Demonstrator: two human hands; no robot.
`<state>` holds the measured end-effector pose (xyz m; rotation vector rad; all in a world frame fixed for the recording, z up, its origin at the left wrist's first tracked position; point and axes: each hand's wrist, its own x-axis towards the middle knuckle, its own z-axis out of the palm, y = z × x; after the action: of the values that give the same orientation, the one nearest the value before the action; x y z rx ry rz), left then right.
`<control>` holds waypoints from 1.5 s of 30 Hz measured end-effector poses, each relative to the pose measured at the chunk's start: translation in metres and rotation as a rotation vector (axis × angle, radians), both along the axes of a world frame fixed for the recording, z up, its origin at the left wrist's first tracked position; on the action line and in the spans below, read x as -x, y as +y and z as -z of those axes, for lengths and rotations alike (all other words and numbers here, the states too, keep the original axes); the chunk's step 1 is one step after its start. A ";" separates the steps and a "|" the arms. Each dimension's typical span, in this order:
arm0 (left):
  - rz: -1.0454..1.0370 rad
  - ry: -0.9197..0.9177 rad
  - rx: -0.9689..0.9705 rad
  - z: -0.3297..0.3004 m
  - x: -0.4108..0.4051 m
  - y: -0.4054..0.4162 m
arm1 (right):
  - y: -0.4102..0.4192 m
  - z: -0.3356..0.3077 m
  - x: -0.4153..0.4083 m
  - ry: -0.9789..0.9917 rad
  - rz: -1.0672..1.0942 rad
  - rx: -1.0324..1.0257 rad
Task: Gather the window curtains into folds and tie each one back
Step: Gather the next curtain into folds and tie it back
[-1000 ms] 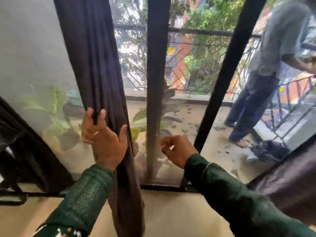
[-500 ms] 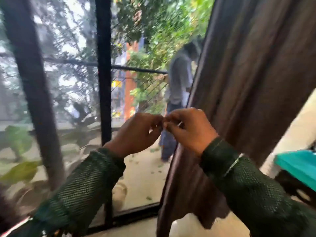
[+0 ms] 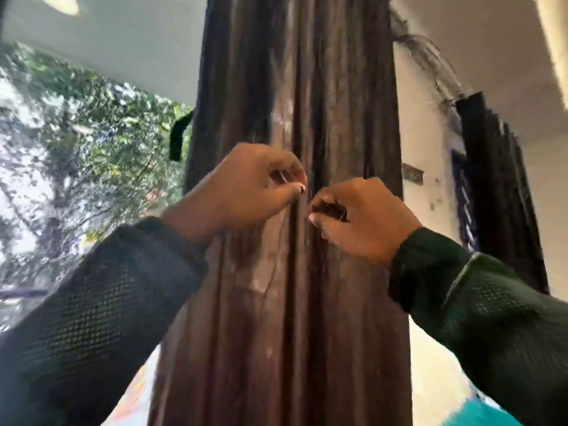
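Observation:
A dark brown curtain (image 3: 295,87) hangs straight down the middle of the view in long vertical folds. Both of my hands are raised against it at about mid height, close together. My left hand (image 3: 246,192) pinches a fold of the fabric between thumb and curled fingers. Just to its right, my right hand (image 3: 359,216) pinches another fold, fingers curled in. Green mesh sleeves cover both forearms. The curtain's top and bottom run out of view.
The window (image 3: 76,164) with green trees outside fills the left. A short black strap (image 3: 178,136) hangs at the curtain's left edge. A second dark curtain (image 3: 495,192) hangs by the white wall at the right. Something teal (image 3: 488,413) shows at the bottom right.
The view swung right and upward from the left curtain and window frame to this curtain. Both hands rose and now pinch its folds, slightly further apart than half a second ago.

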<state>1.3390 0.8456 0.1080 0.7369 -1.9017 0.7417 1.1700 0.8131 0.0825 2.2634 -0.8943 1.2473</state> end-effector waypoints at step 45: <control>-1.217 0.180 0.373 -0.174 0.100 -0.238 | -0.337 -0.176 0.053 -0.311 -0.583 -0.052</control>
<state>1.2390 0.6077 0.2820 1.6413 -0.9418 1.6198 1.1166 0.4761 0.2589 2.5080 -0.3568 1.8794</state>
